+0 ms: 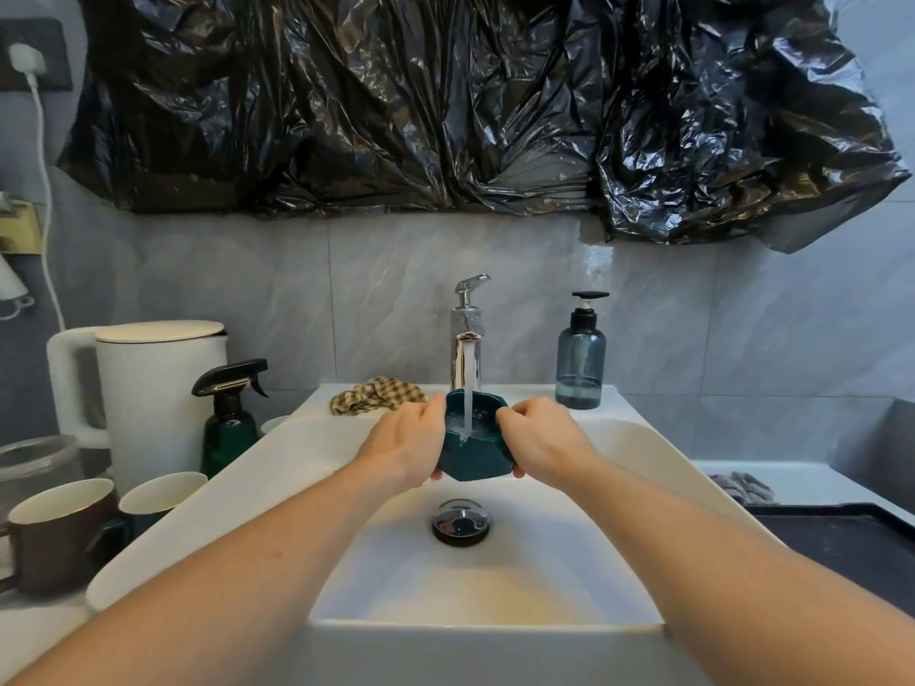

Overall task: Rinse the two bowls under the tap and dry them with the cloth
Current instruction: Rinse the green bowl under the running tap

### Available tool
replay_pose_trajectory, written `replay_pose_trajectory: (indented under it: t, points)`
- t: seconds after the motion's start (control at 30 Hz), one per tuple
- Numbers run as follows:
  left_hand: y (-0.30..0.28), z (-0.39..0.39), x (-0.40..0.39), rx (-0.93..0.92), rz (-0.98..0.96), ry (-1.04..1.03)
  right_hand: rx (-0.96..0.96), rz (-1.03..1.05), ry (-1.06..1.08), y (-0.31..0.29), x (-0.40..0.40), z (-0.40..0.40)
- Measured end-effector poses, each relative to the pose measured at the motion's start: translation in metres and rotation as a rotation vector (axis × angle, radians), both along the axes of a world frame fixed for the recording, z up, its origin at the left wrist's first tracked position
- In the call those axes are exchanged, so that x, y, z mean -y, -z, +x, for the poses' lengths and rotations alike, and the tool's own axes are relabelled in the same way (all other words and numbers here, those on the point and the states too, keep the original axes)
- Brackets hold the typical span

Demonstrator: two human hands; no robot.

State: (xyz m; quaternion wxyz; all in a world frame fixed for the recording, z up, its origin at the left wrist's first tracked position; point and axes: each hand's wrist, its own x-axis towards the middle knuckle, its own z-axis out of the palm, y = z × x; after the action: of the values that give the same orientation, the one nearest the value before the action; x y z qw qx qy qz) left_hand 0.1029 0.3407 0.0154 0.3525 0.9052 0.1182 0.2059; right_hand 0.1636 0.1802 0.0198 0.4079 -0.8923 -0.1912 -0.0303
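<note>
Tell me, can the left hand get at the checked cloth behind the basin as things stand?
Probably yes, once it lets go. The left hand grips the teal bowl with the right hand; the checked cloth lies just beyond it on the sink ledge, with nothing between.

A dark green faceted ceramic bowl [474, 450] sits mid-frame under the chrome tap [466, 334], above the white sink [638, 453]; the checked cloth [377, 394] lies behind-left.
</note>
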Motion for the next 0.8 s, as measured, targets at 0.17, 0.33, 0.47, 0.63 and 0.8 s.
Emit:
replay_pose_trajectory:
  t: [0.17, 0.33, 0.47, 0.63, 0.8]
  points:
    - [-0.001, -0.003, 0.001, -0.018, 0.036, 0.007, 0.047, -0.042, -0.004, -0.002, 0.003, -0.003]
    - [0.002, -0.004, 0.000, -0.003, 0.047, 0.004, 0.070, -0.075, -0.015, -0.001, 0.003, -0.003]
    - [0.002, -0.004, -0.002, 0.008, 0.032, -0.005, 0.082, -0.094, -0.025, -0.001, 0.003, -0.002]
    - [0.003, -0.008, -0.004, 0.004, 0.100, 0.008, 0.091, -0.100, -0.042, 0.001, 0.000, 0.000]
    - [0.005, -0.006, -0.012, 0.018, 0.099, -0.019, 0.093, -0.089, -0.045, 0.005, -0.009, 0.005]
